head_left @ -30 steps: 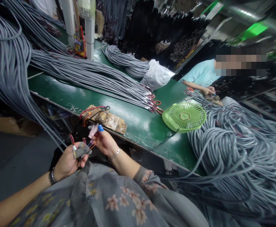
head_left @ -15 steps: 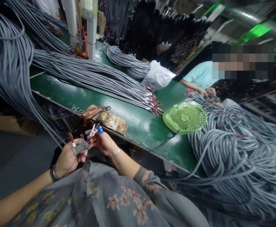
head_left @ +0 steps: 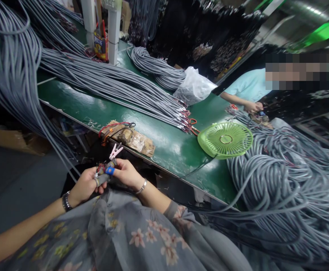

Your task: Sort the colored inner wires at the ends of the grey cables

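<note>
In the head view my left hand (head_left: 85, 184) is closed round the end of a grey cable (head_left: 74, 174) that hangs down from the bench at the left. Thin coloured wires (head_left: 100, 167) fan out of this end, above a grey-wrapped thumb. Close against it, my right hand (head_left: 129, 175) pinches at the wires, a blue cover (head_left: 110, 171) on its thumb. A pale pink clip (head_left: 115, 151) sticks up just beyond the right fingertips; what it is fixed to is hidden. The fingers cover much of the cable end.
A taped wooden block (head_left: 133, 140) with red and black leads lies on the green bench (head_left: 170, 145) near its front edge. Behind it runs a long bundle of grey cables (head_left: 119, 88). A green fan (head_left: 226, 139) and heaped cables (head_left: 279, 180) stand right. Across the bench sits another person (head_left: 246, 86).
My right hand has come down and closer to my left hand, its blue-covered thumb now pressed at the wires. The pink clip now stands upright above the fingers. The view has shifted slightly.
</note>
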{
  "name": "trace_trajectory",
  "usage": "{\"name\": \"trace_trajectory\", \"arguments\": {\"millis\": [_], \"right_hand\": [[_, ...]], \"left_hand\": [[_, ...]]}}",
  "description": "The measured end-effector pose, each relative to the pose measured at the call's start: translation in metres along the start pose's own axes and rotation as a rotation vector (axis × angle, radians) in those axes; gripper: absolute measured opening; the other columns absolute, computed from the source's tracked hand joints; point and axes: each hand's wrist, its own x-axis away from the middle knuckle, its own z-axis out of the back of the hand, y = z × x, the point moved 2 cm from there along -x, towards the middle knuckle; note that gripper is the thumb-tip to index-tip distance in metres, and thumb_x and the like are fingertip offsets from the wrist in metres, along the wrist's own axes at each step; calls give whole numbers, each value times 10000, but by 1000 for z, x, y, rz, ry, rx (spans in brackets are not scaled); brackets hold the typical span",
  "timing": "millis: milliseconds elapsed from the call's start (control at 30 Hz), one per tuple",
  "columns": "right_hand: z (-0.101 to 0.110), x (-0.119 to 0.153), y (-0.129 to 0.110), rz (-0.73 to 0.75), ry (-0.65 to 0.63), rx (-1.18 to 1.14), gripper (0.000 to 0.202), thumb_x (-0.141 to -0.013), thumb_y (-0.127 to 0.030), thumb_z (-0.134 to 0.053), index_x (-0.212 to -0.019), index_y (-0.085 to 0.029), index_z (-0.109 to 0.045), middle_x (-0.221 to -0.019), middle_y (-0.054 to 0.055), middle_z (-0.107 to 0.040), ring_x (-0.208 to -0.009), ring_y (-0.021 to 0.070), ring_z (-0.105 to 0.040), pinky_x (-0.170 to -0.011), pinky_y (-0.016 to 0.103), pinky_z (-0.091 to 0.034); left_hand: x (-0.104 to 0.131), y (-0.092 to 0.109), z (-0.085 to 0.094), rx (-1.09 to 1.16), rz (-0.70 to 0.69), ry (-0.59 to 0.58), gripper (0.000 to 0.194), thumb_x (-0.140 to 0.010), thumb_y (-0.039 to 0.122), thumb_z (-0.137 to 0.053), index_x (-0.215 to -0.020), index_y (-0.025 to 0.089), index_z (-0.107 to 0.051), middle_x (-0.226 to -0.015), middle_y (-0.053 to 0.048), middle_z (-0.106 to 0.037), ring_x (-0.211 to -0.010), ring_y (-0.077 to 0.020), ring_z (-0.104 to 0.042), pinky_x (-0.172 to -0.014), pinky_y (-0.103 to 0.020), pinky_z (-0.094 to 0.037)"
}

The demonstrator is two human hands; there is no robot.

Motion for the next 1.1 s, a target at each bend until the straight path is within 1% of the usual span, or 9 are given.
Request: {"name": "trace_trajectory", "arguments": {"millis": [133,267,400,567,733,800,900,1000,1100], "right_hand": [[-1,0,2,7,10,27,414,-565,-474,-900,-717,-167,-667,-688,-36,-642,-636,104,-530,-687,263,-455],[-5,0,5,10,106,-20,395,-573,-459,-880,-711,-179,-638,-651,-45,-605,-599,95,-493,-627,246,-426],[-12,1,10,-20,218,-60,319,-614,-423,-816,-668,-203,-592,-580,-62,-551,-528,91,-451,-527,236,-374],[-18,-2,18,-60,334,-164,169,-633,-302,-717,-647,-210,-576,-532,-76,-523,-488,79,-426,-485,217,-350],[-1,-12,17,-119,474,-355,205,-690,-237,-705,-633,-220,-509,-513,-95,-474,-453,63,-366,-450,192,-341],[6,-14,14,-142,424,-443,216,-729,-260,-733,-676,-214,-530,-552,-83,-506,-467,67,-397,-464,189,-384],[12,-14,7,-171,308,-495,282,-805,-421,-751,-750,-186,-605,-634,-32,-591,-519,83,-488,-508,201,-450],[11,-17,0,-166,194,-450,425,-849,-581,-693,-789,-161,-665,-718,23,-660,-577,97,-540,-549,209,-472],[7,-23,-6,-104,127,-381,487,-857,-651,-654,-842,-166,-701,-750,30,-683,-602,104,-544,-578,216,-471]], "left_hand": [[1,0,0,9,24,9,187,-581,301,-759,-557,185,-614,-454,-2,-637,-355,-111,-522,-367,-197,-354],[4,-1,-1,35,-3,110,258,-567,359,-806,-587,184,-617,-474,-2,-647,-388,-114,-538,-393,-200,-376],[3,-3,-2,70,-20,146,328,-549,410,-851,-598,184,-619,-461,10,-624,-404,-117,-534,-401,-203,-366],[3,-3,-2,64,-16,119,322,-558,416,-855,-600,189,-631,-485,0,-644,-415,-121,-531,-410,-212,-367],[9,1,-4,32,-3,33,301,-564,394,-860,-566,179,-648,-472,-13,-639,-402,-107,-503,-413,-212,-371],[10,4,-3,90,-8,33,307,-573,408,-856,-570,172,-660,-470,-15,-634,-388,-101,-494,-397,-208,-363],[7,9,-2,230,8,37,347,-543,433,-877,-575,166,-657,-456,-9,-617,-350,-94,-481,-362,-203,-348],[3,16,-3,337,23,15,378,-496,422,-907,-568,166,-637,-429,3,-589,-323,-85,-454,-331,-196,-334],[-1,22,-7,385,18,-15,366,-512,390,-909,-580,164,-630,-422,10,-572,-325,-77,-437,-325,-189,-329]]}}
